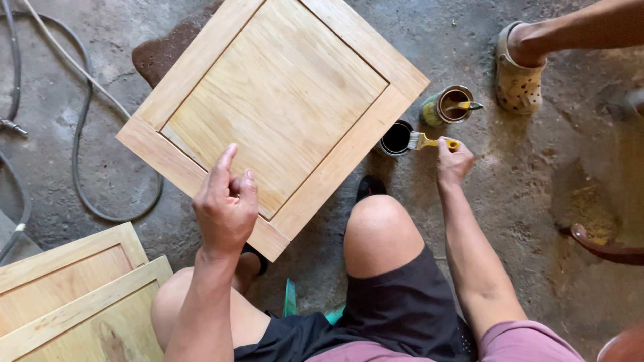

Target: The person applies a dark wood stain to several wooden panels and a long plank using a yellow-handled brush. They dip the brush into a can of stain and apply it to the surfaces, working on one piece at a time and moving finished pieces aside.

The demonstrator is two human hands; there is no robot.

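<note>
Pale, unfinished wood makes up the framed cabinet door panel that fills the upper middle of the frame, lying tilted like a diamond with a dark brown cushion-like support showing under its upper left edge. The left hand sits over the panel's lower corner, fingers loosely curled toward the palm with the forefinger stretched up; it grips nothing, and whether it touches the wood cannot be told. Just right of the panel, the right hand pinches the yellow handle of one small paintbrush, whose pale bristles rest on the rim of a dark open can. A second can, with a greenish side and brown contents, stands just beside the first to the upper right, a yellow-handled tool lying across its mouth. That makes two cans. The person squats on the grey concrete floor, both bare knees in the lower middle of the frame. In the lower left corner lie two more wooden panels, one overlapping the other, so three panels in all. Hoses loop across the floor at the left edge. At the upper right, another person's foot wears one tan perforated clog.
</note>
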